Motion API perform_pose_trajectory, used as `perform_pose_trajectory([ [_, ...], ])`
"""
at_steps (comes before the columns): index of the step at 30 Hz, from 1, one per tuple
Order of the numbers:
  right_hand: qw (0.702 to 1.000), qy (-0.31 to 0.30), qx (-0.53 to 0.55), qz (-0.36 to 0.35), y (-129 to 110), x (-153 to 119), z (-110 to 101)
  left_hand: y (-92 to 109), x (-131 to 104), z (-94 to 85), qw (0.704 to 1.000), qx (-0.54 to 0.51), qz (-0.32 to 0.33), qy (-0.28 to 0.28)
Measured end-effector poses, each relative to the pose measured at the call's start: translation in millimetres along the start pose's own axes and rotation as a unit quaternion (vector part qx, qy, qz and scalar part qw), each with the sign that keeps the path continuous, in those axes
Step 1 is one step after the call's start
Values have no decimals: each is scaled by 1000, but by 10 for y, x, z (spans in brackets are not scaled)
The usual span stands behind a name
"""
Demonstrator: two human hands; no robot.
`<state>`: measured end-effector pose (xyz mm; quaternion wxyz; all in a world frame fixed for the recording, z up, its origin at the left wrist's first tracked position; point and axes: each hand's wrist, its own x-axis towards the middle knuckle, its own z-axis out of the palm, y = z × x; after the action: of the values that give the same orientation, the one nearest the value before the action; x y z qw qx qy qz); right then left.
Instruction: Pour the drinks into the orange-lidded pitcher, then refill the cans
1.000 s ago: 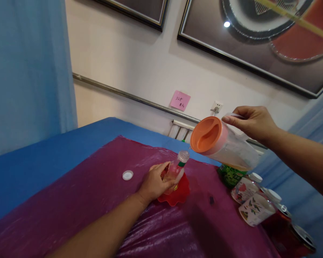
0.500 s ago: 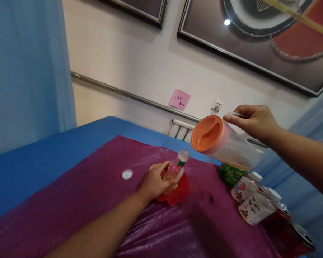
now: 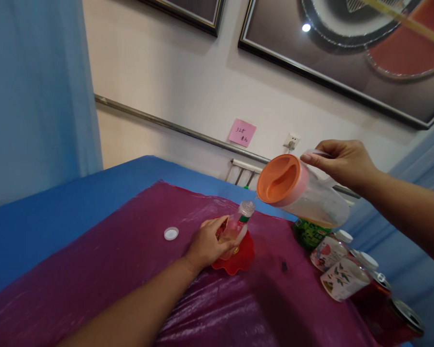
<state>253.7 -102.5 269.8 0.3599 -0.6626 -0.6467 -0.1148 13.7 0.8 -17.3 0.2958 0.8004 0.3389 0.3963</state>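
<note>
My left hand point(image 3: 208, 243) is wrapped round a clear bottle point(image 3: 243, 219) with a red and green label, its mouth uncapped. The bottle stands over a red scalloped dish point(image 3: 238, 260). My right hand point(image 3: 343, 161) grips the handle of a clear pitcher point(image 3: 311, 202) with an orange lid point(image 3: 279, 179). The pitcher is tipped to the left, its spout just above and right of the bottle's mouth, not touching it. Some yellowish liquid lies along the pitcher's lower side. A white cap point(image 3: 171, 233) rests on the purple cloth, left of my left hand.
On the right of the purple cloth point(image 3: 112, 255) are a green container point(image 3: 309, 234), two labelled bottles with white caps point(image 3: 345, 279) and dark red cans point(image 3: 401, 318). Blue cloth point(image 3: 137, 168) shows behind. A metal rail point(image 3: 173, 126) runs along the wall.
</note>
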Motion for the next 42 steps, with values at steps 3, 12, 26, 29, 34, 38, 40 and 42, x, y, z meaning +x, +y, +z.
perform_pose_trajectory([
  [3,1000,10,3,3,22,13,8,13,-1,-2,1000,1,-3,3],
  [12,1000,-7,7,-11,13,-2,2,-25,-2,6,1000,3,11,2],
  [26,999,17,-12,-44,86,33,-11,7,-1,-8,1000,-6,9,5],
  [29,999,15,-11,-36,71,26,-9,2,0,-4,1000,-5,6,7],
  [34,999,-7,-14,-32,14,1,-26,-6,-1,2,1000,1,6,11],
  [38,999,-7,-16,-34,-24,-10,-45,-2,-3,-4,1000,0,7,9],
  [40,999,-8,-13,-29,-39,-15,-52,3,-3,-7,1000,0,8,9],
  [42,1000,-9,-8,-25,-48,-18,-57,8,-2,-9,1000,0,9,9],
])
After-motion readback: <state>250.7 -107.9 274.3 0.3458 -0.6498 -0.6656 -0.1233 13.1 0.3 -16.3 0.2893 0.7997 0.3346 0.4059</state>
